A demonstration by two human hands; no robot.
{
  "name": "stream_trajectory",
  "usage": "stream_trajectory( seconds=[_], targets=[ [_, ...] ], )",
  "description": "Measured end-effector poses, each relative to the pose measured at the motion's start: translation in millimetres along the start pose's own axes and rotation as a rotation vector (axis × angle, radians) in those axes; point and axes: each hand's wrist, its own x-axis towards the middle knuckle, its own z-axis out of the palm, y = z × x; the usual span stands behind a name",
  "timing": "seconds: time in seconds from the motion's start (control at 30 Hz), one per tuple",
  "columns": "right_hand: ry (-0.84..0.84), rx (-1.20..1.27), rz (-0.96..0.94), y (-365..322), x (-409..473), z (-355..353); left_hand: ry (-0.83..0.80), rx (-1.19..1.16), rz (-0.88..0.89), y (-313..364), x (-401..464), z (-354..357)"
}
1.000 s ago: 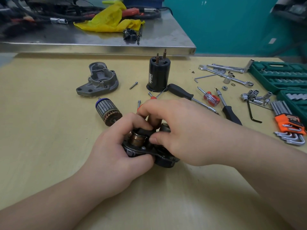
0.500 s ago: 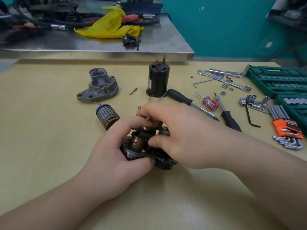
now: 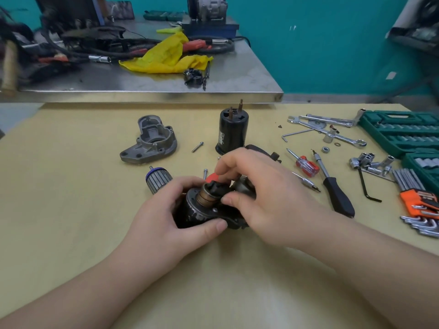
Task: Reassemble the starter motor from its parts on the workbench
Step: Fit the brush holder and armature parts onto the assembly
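A dark starter motor body [image 3: 202, 211] with a copper-coloured ring on top lies on the wooden bench. My left hand [image 3: 171, 217] grips its left side, thumb along the front edge. My right hand [image 3: 261, 195] curls over its right side, thumb and fingers pinching a part at the top; a small red piece [image 3: 212, 178] shows under the fingers. Loose parts lie behind: a grey cast end housing [image 3: 149, 141], a black cylindrical solenoid [image 3: 231, 131] with two studs, a blue-tipped armature [image 3: 158, 179] partly hidden by my left hand, and a bolt [image 3: 197, 147].
Screwdrivers [image 3: 337, 193] and a red-handled one [image 3: 306, 165], wrenches [image 3: 332, 132], sockets [image 3: 370, 161], an orange hex key set [image 3: 420, 203] and green socket cases [image 3: 401, 131] fill the right side. A steel table [image 3: 152, 91] with cables and a yellow rag stands behind.
My head has tilted up, so everything sits lower in view. My right fingers have lifted a little, and the red piece and more of the copper ring now show.
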Motion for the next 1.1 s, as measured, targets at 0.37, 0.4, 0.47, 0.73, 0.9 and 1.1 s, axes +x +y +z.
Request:
stream_trajectory(
  seconds=[0.37,0.4,0.47,0.73,0.9,1.1],
  targets=[
    [0.258,-0.008,-0.379,28,-5,29,0.069,0.136,0.005,-2,1,0],
    [0.285,0.014,-0.395,30,-6,32,0.067,0.147,0.010,-3,1,1],
    [0.375,0.066,-0.433,33,-7,34,0.068,0.169,0.018,-2,1,0],
    [0.674,0.523,-0.087,47,2,32,0.051,0.167,-0.038,-2,-2,5],
    [0.513,0.661,0.096,50,3,34,0.072,0.107,-0.090,-2,1,7],
    [0.480,0.643,0.146,45,0,34,0.068,0.075,-0.112,-4,0,9]
  ],
)
